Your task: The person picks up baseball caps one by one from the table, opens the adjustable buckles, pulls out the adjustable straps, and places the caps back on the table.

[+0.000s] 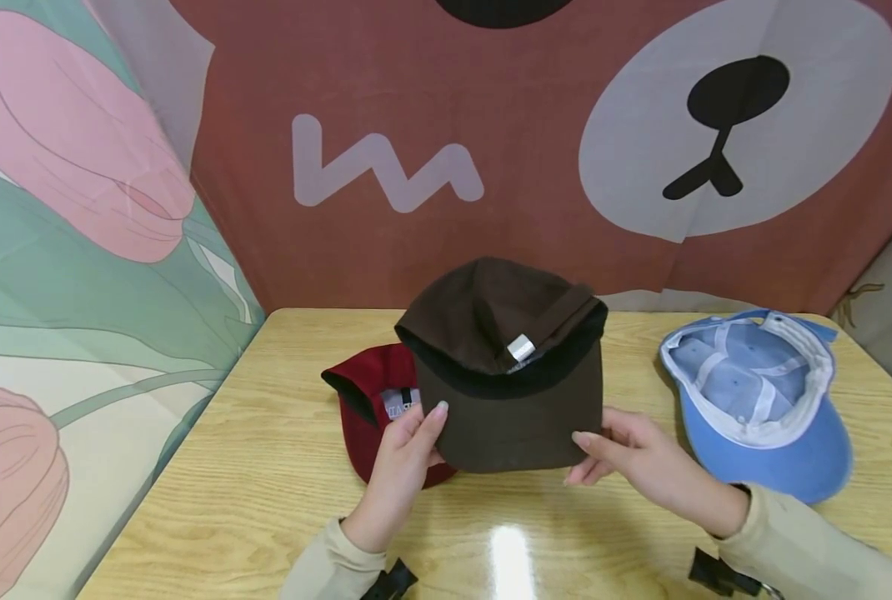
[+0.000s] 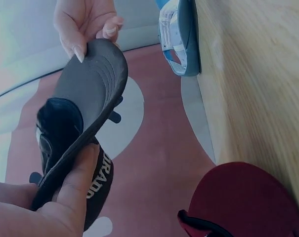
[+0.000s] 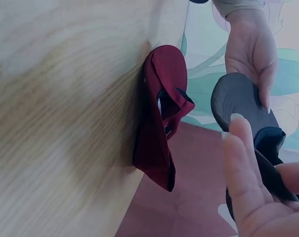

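A dark brown baseball cap [image 1: 513, 425] is held up over the table, its brim toward me and its underside and inner band showing. My left hand [image 1: 397, 458] pinches the brim's left edge, thumb on the face toward me. At the opposite edge my right hand [image 1: 641, 454] pinches the brim between thumb and fingers. A small white tag [image 1: 521, 347] shows at the cap's inside. Pale lettering [image 2: 100, 175] runs across the crown's front in the left wrist view. Behind the brown cap, partly hidden, a dark red cap [image 1: 363, 375] lies on the table.
A light blue cap [image 1: 769, 467] lies upside down at the right, white lining showing. The wooden table [image 1: 213, 500] ends at a brown cloth [image 1: 386, 258] with a bear face behind it. A flowered cloth [image 1: 138, 317] hangs along the left side.
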Tool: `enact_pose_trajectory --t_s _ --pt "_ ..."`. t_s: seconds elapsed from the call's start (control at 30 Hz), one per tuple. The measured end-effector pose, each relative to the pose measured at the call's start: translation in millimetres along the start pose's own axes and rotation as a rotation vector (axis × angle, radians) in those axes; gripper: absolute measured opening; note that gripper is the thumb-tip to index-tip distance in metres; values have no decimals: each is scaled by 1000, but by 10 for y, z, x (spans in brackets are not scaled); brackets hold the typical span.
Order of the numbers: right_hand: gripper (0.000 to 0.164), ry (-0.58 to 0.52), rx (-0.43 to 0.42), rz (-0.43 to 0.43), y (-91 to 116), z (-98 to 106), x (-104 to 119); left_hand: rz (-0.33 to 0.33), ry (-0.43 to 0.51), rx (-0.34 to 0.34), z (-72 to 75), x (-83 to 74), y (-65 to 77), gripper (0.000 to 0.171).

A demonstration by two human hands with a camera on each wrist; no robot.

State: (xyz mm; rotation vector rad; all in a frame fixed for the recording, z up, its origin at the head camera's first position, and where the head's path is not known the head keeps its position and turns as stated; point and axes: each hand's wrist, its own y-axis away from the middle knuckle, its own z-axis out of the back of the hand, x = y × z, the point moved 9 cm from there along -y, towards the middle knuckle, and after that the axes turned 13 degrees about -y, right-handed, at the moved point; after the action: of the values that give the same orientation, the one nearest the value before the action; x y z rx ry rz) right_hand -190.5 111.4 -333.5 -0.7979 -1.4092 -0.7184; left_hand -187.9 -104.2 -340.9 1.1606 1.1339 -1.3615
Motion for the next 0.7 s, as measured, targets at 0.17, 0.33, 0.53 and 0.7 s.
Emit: enact_pose_trajectory --t_s 0.17,0.33,0.53,0.7 --pt "30 165 -84 82 -34 83 138 4 -13 -23 16 2 4 36" --pt "44 419 -282 304 -32 210 438 17 -20 -32 15 10 11 36" --pt "70 691 -386 453 -26 224 734 4 -29 -42 7 -5 17 34" --pt "56 905 -411 689 -10 147 932 -16 -40 -49 -2 -34 31 34"
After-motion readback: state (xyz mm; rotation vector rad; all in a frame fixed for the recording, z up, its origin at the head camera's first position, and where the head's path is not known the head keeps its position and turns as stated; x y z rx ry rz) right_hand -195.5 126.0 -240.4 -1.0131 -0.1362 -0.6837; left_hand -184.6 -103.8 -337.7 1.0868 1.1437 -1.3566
